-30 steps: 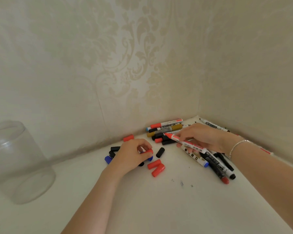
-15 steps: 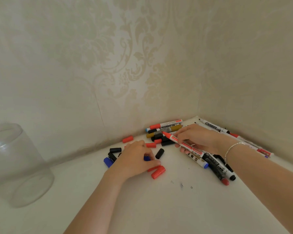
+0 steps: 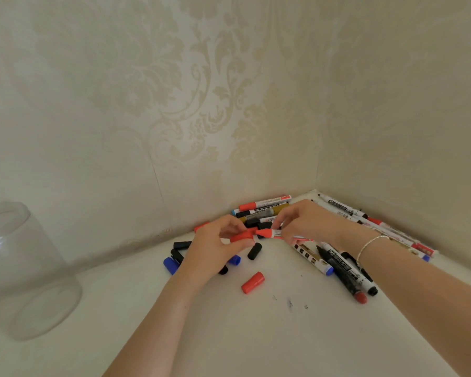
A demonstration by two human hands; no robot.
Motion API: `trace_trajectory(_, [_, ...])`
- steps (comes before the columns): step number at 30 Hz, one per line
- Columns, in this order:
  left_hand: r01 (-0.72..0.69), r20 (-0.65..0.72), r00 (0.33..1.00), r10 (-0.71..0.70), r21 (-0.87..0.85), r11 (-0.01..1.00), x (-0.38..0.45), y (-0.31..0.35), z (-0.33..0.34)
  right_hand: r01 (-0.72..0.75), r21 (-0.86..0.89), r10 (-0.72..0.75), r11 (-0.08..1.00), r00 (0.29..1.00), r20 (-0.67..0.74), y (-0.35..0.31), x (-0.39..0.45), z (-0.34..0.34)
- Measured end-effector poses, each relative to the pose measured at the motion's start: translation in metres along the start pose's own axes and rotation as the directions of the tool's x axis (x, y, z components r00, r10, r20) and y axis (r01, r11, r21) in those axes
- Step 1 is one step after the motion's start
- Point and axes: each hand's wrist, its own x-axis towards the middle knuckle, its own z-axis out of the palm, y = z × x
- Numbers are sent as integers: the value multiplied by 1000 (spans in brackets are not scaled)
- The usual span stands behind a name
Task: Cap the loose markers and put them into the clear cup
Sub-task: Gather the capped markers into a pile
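My left hand [image 3: 215, 248] pinches a red cap [image 3: 242, 237] between thumb and fingers. My right hand [image 3: 307, 221] holds a red-tipped white marker [image 3: 272, 233], its tip pointing left and almost meeting the cap's mouth. The clear cup [image 3: 19, 270] stands empty at the far left of the white surface. Loose caps lie around my left hand: a red one [image 3: 253, 282], a black one [image 3: 254, 251], blue ones [image 3: 170, 265]. Several markers are piled in the corner [image 3: 264, 206] and under my right wrist [image 3: 343, 270].
Two wallpapered walls meet in a corner behind the pile. More markers [image 3: 365, 219] lie along the right wall. The white surface [image 3: 229, 336] runs toward me, with small dark ink specks [image 3: 290, 303] on it.
My left hand lifted a red cap off the surface and brought it up to the marker's tip. My right hand shifted the marker slightly left and lower to meet it.
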Motion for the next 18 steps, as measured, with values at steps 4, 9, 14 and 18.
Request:
trace_trajectory(4, [-17,20,1000,17,6,1000,2,-3,1,22,-63,-21,998,1000,19,-4,2,3])
trace_trajectory(9, [-43,59,997,40,56,998,1,1,3,134,-107,-131,985,991,32,-11,-1,9])
trace_trajectory(14, [34,172,985,4,-219,975,4,11,-4,206,63,-208,976,978,16,-12,-7,2])
trace_trajectory(18, [119,190,981,-36,-448,886,5,20,-2,222,213,-222,951,975,-27,-16,-9,4])
